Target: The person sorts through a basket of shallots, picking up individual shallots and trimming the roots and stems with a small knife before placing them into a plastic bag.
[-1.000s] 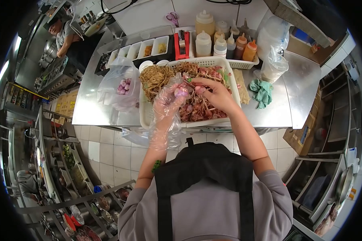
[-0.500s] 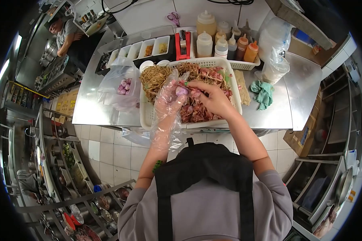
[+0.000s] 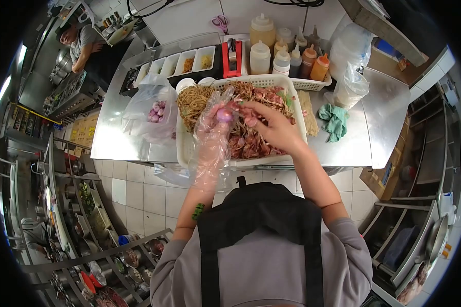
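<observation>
My left hand (image 3: 213, 129), in a loose clear plastic glove, grips a shiny purple shallot (image 3: 224, 115) above a white perforated tray (image 3: 186, 148). Just right of it is my bare right hand (image 3: 276, 130), its fingers curled together around reddish shallot skin (image 3: 249, 121). A small green bit shows at its fingertips, too small to name. Under both hands, the tray holds a heap of reddish skins and unpeeled shallots (image 3: 248, 145), with dry brown stalks (image 3: 193, 102) on its left side. Several peeled shallots (image 3: 157, 111) lie in a clear plastic bag (image 3: 133, 115) left of the tray.
Behind the tray stand sauce bottles (image 3: 259, 57), a red-framed holder (image 3: 232, 56) and a black rack of small tubs (image 3: 188, 64). A green cloth (image 3: 334, 123) lies at right, near a bagged white tub (image 3: 351, 88). Another person (image 3: 87, 48) stands at far left.
My left hand has shifted slightly left with the shallot, which now shows more of its shiny purple surface. My right fingers have drawn a little away from it.
</observation>
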Tool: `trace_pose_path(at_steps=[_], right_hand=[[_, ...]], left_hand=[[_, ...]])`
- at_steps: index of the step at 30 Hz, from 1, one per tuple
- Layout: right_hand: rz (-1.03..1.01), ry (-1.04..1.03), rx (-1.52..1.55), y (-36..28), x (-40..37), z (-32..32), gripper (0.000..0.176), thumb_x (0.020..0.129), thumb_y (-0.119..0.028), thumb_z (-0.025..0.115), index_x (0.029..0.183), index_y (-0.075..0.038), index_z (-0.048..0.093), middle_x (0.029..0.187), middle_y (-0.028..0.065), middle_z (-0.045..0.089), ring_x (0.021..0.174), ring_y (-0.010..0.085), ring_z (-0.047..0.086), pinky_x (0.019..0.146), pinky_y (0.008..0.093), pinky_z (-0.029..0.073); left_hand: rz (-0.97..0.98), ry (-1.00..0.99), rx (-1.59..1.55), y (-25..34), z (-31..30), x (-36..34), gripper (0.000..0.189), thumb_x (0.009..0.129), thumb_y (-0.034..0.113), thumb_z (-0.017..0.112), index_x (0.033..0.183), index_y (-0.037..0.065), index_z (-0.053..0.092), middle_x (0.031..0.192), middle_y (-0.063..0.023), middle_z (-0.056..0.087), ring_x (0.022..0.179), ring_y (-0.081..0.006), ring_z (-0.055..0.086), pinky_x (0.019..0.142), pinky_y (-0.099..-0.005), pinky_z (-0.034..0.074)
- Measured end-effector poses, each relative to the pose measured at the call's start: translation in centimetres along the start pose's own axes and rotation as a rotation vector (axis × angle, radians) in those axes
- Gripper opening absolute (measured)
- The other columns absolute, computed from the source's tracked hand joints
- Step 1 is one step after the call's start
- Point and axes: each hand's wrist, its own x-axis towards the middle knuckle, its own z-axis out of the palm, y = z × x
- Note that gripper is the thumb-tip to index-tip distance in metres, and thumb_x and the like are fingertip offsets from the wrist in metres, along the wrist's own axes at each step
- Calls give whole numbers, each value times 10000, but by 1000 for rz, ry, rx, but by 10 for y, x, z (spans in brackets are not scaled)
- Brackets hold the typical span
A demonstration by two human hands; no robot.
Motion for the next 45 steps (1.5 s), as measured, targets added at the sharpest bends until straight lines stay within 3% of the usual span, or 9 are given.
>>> trace_pose_path(at_steps=[10,18,23,28,30,32,35,40,45], right_hand=[[-88,-37,-92,2,2,13,331,868,-122,581,1190,-52,546,1161,160,599,1113,280,563,933,333,421],[-155,52,-135,6,4,22,300,866,-120,594,1158,-52,575,1117,139,625,1077,258,584,911,324,432],[-11,56,185,15,7,18,271,893,-140,577,1150,-55,572,1081,101,635,1010,202,588,886,319,430],[-84,172,19,25,11,6,266,888,-127,575,1143,-48,582,1105,125,632,1026,243,596,890,313,436],[-31,242,-91,23,10,-2,288,891,-104,579,1166,-23,565,1112,102,634,1034,169,567,909,279,413],[-10,233,-94,17,7,-4,303,881,-110,589,1170,-20,565,1105,116,638,1031,186,578,915,290,415],[-76,-37,-29,8,-2,-1,323,864,-107,598,1172,-13,564,1110,130,635,1047,208,592,909,308,431],[-144,-54,-94,6,-4,2,327,850,-82,594,1174,-42,571,1089,128,641,1022,257,609,890,323,448],[-120,-107,-154,3,-4,1,322,833,-43,581,1155,-60,589,1049,137,648,968,284,625,841,336,470]], left_hand=[[-86,133,224,-2,-9,2,388,841,1,596,1217,-25,502,1162,-120,563,1051,-174,547,909,-296,448],[-129,83,56,1,3,0,374,860,18,581,1223,-16,500,1194,-134,544,1063,-197,554,933,-313,451],[-28,41,122,2,3,0,387,862,23,575,1240,0,493,1243,-152,514,1104,-215,540,968,-346,432],[-46,-35,44,0,2,-4,505,861,49,582,1331,18,398,1318,-194,451,1164,-278,503,1027,-423,381],[-69,-61,41,-1,-5,-3,529,857,54,579,1344,20,375,1320,-198,446,1176,-290,492,1034,-434,373],[-90,-88,38,-1,-8,-2,554,852,58,576,1357,21,353,1322,-202,442,1188,-303,482,1041,-445,365],[-118,-94,-13,-1,-9,-1,521,844,89,568,1333,19,401,1318,-190,455,1185,-287,485,1030,-420,370],[-12,-155,343,8,-6,-1,427,836,53,538,1251,-35,485,1264,-169,511,1158,-225,496,1017,-341,362],[63,-247,542,12,-21,3,416,826,54,552,1235,-8,512,1235,-132,533,1118,-205,517,983,-333,385]])
